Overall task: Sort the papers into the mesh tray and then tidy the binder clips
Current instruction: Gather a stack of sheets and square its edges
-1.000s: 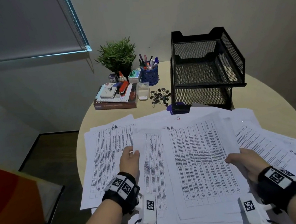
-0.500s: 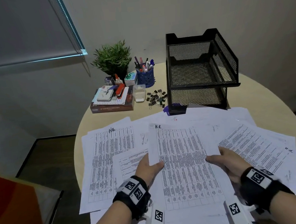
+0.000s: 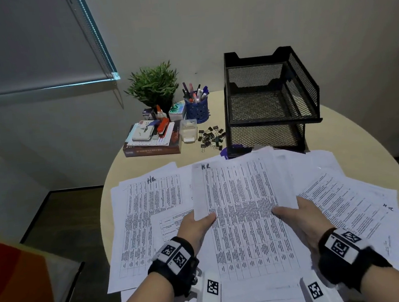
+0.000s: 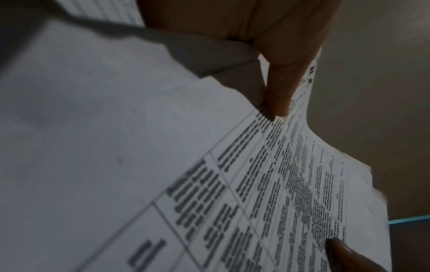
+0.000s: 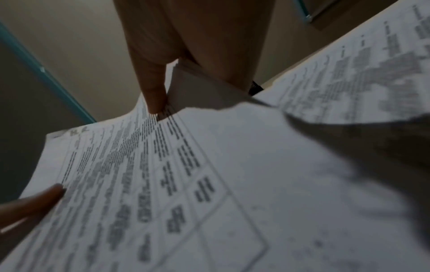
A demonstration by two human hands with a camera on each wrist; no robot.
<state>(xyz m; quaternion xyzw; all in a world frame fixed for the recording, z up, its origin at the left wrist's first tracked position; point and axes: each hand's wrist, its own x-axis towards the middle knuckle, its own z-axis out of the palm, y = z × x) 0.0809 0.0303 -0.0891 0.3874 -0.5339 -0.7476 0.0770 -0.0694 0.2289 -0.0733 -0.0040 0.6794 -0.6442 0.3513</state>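
My left hand and right hand pinch a printed sheet by its side edges, lifted over loose papers covering the bench; mesh tray and binder clips sit at the far edge

you're looking at a dim, cool-toned room; the only bright line is the thin bluish strip under the window blind. the head view bends straight lines at its edges. both wrist views are darker and noisy, with the printed sheet smeared out of focus, shadowed near the thumbs.
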